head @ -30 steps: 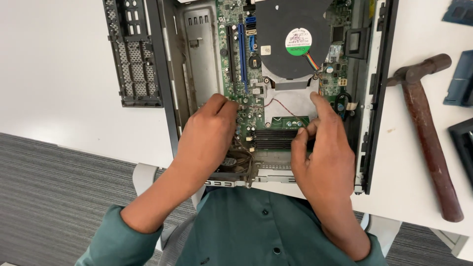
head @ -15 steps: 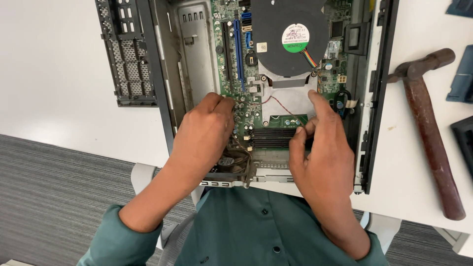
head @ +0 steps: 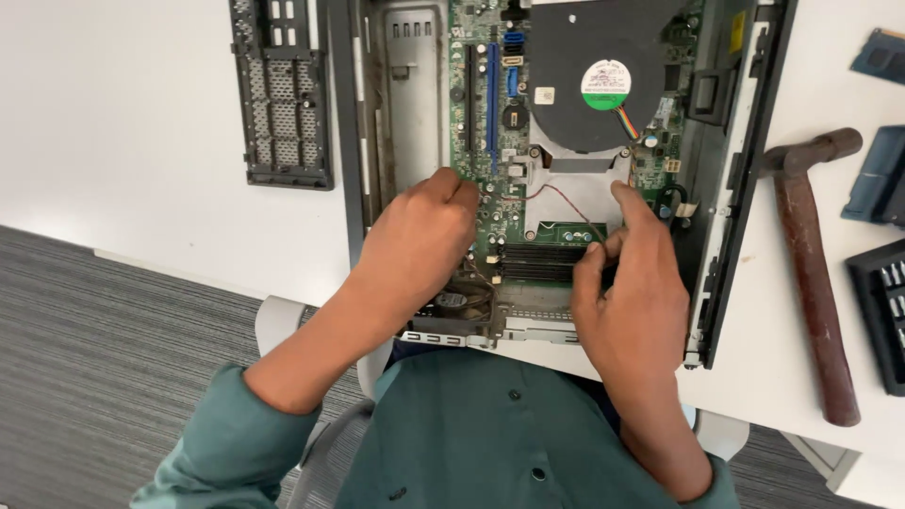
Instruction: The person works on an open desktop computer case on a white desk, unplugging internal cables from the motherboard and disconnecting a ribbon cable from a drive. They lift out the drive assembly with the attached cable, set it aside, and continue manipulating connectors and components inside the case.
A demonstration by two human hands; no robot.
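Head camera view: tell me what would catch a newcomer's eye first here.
The opened computer case lies on the white table, its green motherboard and round black cooling fan laid bare. Both hands work inside it: the left hand on the board's near left part, the right hand at the dark memory slots. A rusty hammer lies to the right of the case.

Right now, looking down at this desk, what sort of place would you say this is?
Probably a computer repair bench or office workroom. An opened desktop computer case lies on a white table, both hands at its green circuit board, a hammer alongside, grey carpet below.
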